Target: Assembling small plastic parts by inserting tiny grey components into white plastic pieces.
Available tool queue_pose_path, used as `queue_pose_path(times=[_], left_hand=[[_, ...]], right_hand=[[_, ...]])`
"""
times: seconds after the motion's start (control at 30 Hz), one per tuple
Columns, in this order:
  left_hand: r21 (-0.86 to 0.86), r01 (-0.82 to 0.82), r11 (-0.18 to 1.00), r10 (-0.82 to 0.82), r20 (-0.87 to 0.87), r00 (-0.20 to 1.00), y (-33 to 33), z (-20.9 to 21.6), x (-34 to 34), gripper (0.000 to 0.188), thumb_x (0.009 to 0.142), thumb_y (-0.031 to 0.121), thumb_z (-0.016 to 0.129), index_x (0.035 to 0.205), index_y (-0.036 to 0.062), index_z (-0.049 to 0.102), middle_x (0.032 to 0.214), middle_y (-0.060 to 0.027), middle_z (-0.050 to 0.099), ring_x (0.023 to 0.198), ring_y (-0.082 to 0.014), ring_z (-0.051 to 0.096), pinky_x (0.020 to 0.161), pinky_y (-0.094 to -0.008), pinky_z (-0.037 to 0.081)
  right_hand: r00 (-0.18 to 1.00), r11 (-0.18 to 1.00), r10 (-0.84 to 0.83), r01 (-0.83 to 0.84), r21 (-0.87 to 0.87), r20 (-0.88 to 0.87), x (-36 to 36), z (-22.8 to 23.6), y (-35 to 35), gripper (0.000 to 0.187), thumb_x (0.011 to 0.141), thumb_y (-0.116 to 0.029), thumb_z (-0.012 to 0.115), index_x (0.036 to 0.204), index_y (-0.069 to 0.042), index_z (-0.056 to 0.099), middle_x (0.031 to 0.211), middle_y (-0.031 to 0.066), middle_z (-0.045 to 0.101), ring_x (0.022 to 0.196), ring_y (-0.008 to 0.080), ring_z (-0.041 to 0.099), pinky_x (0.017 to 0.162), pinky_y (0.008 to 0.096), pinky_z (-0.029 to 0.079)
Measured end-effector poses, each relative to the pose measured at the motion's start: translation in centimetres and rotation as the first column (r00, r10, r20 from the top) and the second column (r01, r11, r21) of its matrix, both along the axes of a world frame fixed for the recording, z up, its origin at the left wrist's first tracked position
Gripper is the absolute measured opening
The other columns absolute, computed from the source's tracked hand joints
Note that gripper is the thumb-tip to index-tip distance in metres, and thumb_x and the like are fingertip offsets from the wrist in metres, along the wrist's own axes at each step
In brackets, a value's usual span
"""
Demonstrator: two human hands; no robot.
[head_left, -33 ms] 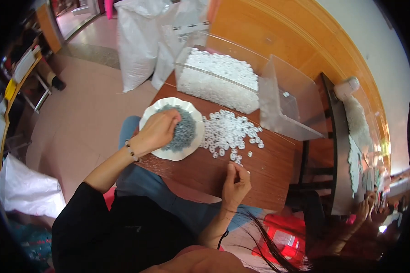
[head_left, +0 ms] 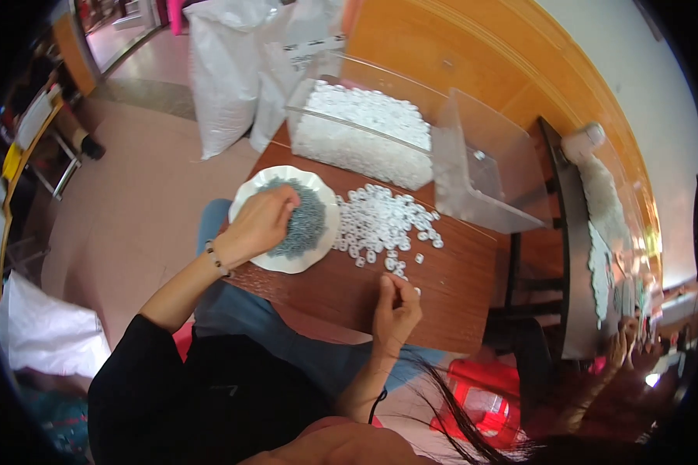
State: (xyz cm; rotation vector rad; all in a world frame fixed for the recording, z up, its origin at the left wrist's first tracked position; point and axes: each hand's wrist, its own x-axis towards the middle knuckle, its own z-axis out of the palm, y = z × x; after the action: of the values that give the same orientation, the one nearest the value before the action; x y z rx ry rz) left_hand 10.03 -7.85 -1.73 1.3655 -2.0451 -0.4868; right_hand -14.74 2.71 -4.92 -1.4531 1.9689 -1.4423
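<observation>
Left hand (head_left: 260, 225) was clenched in the grey pieces (head_left: 306, 225) on the white plate (head_left: 250, 198); right hand (head_left: 395, 306) fingers pinched a white ring (head_left: 416, 291) on the worktop (head_left: 450, 287). Pairing step judged in hand; joining calls for alignment.

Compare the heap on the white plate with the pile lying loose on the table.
The grey heap is dark and fine-grained; the white rings are pale and visibly larger. The grey heap sits inside the white plate, touched by the left hand; the white rings spread on the bare table, near the right hand. Both are small loose parts.

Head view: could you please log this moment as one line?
left hand: in grey pieces on white plate | right hand: pinching white ring beside ring pile
</observation>
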Motion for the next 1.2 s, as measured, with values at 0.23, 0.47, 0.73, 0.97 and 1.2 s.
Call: queue_pose_path(times=[0.23,0.47,0.73,0.97,1.2], left_hand=[[0.405,0.076,0.911,0.088,-0.370,0.925,-0.1,0.5,-0.5,0.013,0.088,0.002,0.059,0.100,-0.0030,0.060,0.075,-0.0009,0.061,0.066,-0.0049,0.055,0.058,-0.0212,0.047],[0.397,0.136,0.908,0.108,-0.533,0.839,0.2,-0.5,-0.1,0.018,0.085,0.001,0.062,0.102,-0.0029,0.065,0.075,-0.0017,0.064,0.065,-0.0055,0.058,0.058,-0.0201,0.047],[0.413,0.083,0.907,0.138,-0.477,0.868,1.2,0.1,-0.3,0.011,0.089,0.008,0.064,0.094,-0.0013,0.066,0.072,0.0018,0.062,0.061,-0.0028,0.051,0.057,-0.0179,0.044],[0.399,0.081,0.914,0.177,-0.569,0.803,2.8,0.4,-0.8,0.010,0.087,0.006,0.063,0.088,-0.0026,0.066,0.067,-0.0001,0.060,0.061,-0.0041,0.051,0.054,-0.0206,0.041],[0.116,0.048,0.992,0.010,-0.451,0.893,3.9,1.6,-0.7,0.007,0.083,0.002,0.064,0.089,-0.0005,0.067,0.076,-0.0072,0.061,0.065,-0.0134,0.056,0.057,-0.0265,0.043]], right_hand=[[0.987,0.998,0.024,-0.032,0.048,0.156,-0.1,-0.9,0.4,0.016,0.089,-0.014,0.066,0.092,0.001,0.066,0.076,0.0010,0.064,0.069,0.0060,0.055,0.064,0.0197,0.044],[0.957,0.993,0.071,-0.095,0.071,0.281,1.0,-0.2,0.3,0.013,0.089,-0.011,0.064,0.093,0.001,0.066,0.079,0.0017,0.065,0.072,0.0061,0.057,0.066,0.0194,0.045],[0.946,0.982,0.186,-0.183,-0.035,0.267,3.3,0.3,-1.3,0.011,0.089,-0.008,0.062,0.096,0.001,0.066,0.078,-0.0005,0.063,0.072,0.0048,0.055,0.065,0.0185,0.044],[0.840,0.926,0.348,-0.376,-0.015,0.417,7.8,2.3,-4.2,0.015,0.090,-0.011,0.062,0.099,0.000,0.067,0.075,-0.0009,0.062,0.069,0.0040,0.052,0.063,0.0189,0.042],[0.684,0.847,0.440,-0.532,-0.016,0.582,8.6,2.6,-5.2,0.018,0.091,-0.017,0.062,0.092,0.000,0.067,0.075,-0.0011,0.062,0.069,0.0035,0.049,0.061,0.0186,0.038]])
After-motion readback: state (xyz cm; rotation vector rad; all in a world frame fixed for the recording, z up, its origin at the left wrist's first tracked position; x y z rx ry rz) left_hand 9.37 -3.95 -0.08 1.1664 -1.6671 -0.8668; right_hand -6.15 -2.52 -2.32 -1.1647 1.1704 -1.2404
